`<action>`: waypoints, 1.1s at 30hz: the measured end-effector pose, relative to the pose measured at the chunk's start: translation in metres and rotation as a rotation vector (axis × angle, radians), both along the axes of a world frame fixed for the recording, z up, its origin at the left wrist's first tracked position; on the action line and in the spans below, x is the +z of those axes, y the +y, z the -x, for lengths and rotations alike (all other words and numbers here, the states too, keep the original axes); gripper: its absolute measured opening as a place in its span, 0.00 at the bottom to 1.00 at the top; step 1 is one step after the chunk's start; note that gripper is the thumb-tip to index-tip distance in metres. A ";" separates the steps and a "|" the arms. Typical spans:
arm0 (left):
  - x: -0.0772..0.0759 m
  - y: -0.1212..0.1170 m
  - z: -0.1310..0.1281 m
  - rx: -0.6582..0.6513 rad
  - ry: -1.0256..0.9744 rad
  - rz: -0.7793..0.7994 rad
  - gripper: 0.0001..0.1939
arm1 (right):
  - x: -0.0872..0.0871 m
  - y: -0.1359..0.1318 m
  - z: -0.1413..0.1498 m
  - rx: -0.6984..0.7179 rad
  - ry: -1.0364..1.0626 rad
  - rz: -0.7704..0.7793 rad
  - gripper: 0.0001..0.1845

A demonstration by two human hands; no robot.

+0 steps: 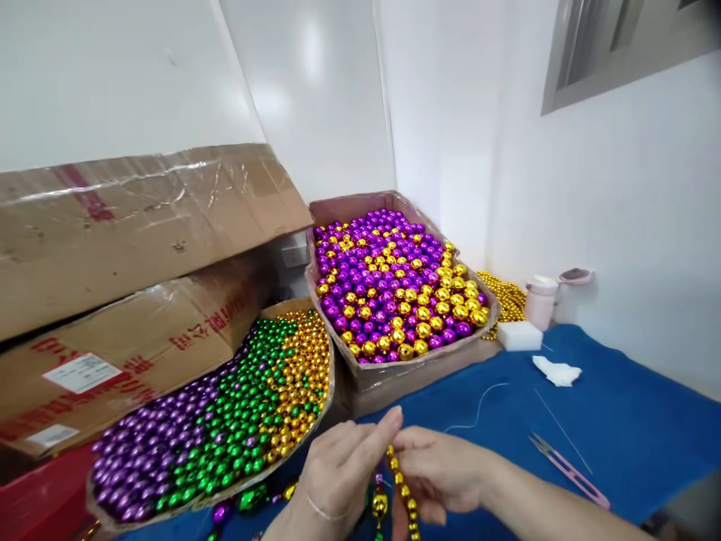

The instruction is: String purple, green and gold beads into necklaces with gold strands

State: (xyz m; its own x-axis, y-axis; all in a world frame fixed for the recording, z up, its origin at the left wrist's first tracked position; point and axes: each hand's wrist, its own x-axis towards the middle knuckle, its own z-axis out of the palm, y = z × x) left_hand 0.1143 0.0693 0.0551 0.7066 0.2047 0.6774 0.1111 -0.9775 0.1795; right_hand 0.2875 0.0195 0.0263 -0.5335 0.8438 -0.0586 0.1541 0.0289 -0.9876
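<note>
My left hand and my right hand meet at the lower middle, fingertips together. A string of small gold beads hangs down from where they touch, its upper end pinched between them. The left index finger points up along the right thumb; the other left fingertips are hidden. Curled fingers of the right hand lie beside the gold string. Just under the left hand hangs a strand with a larger gold bead and small purple and green ones. Left of the wrist, a large green bead lies on the blue cloth.
An open box holds purple and gold beads. Another tray holds purple, green and gold beads, beside cardboard flaps. Pink-handled thread snips, white thread, crumpled tissue, a white block and a pink cup are at right.
</note>
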 end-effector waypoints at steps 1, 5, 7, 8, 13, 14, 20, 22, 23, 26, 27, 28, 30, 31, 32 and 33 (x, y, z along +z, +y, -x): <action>0.000 0.000 0.001 0.008 0.012 -0.018 0.34 | -0.001 0.000 -0.002 0.002 -0.066 -0.064 0.30; 0.008 -0.008 0.003 0.137 0.019 0.221 0.28 | 0.008 -0.009 -0.018 -0.307 -0.302 -0.390 0.22; 0.014 -0.012 0.001 0.196 -0.001 0.560 0.26 | 0.012 -0.017 -0.023 -0.455 -0.422 -0.543 0.19; 0.017 -0.012 0.000 0.198 0.002 0.743 0.27 | 0.012 -0.021 -0.022 -0.507 -0.467 -0.594 0.19; 0.018 -0.011 -0.004 0.142 -0.049 1.264 0.29 | -0.001 -0.040 -0.004 -0.509 -0.701 -1.055 0.17; 0.018 -0.011 -0.003 0.138 -0.060 1.244 0.29 | -0.002 -0.042 -0.001 -0.469 -0.716 -1.118 0.16; 0.020 -0.023 0.001 0.051 -0.027 0.622 0.25 | 0.005 -0.022 -0.014 -0.535 -0.084 -0.398 0.13; 0.018 -0.023 0.000 -0.013 -0.017 0.394 0.28 | 0.002 -0.009 -0.013 -0.391 0.084 -0.216 0.17; 0.016 -0.021 0.000 -0.036 -0.018 0.301 0.29 | -0.002 -0.004 -0.010 -0.276 0.120 -0.150 0.19; 0.007 -0.014 0.000 -0.043 -0.046 0.132 0.31 | -0.016 0.004 0.003 -0.022 0.216 -0.002 0.24; 0.004 -0.012 0.000 -0.032 -0.054 0.109 0.30 | -0.020 0.005 0.007 0.014 0.252 0.029 0.25; 0.002 -0.011 0.001 -0.025 -0.055 0.096 0.30 | -0.023 0.004 0.010 0.024 0.286 0.047 0.25; -0.002 -0.010 0.002 -0.017 -0.048 0.091 0.30 | -0.027 0.002 0.015 -0.015 0.334 0.053 0.24; -0.004 -0.010 0.002 -0.005 -0.044 0.093 0.30 | -0.028 0.000 0.016 -0.049 0.344 0.046 0.22; -0.005 -0.010 0.003 0.013 -0.043 0.095 0.29 | -0.028 -0.001 0.016 -0.088 0.343 0.036 0.21; -0.007 -0.009 0.004 0.036 -0.047 0.097 0.29 | -0.027 -0.003 0.016 -0.130 0.338 0.024 0.19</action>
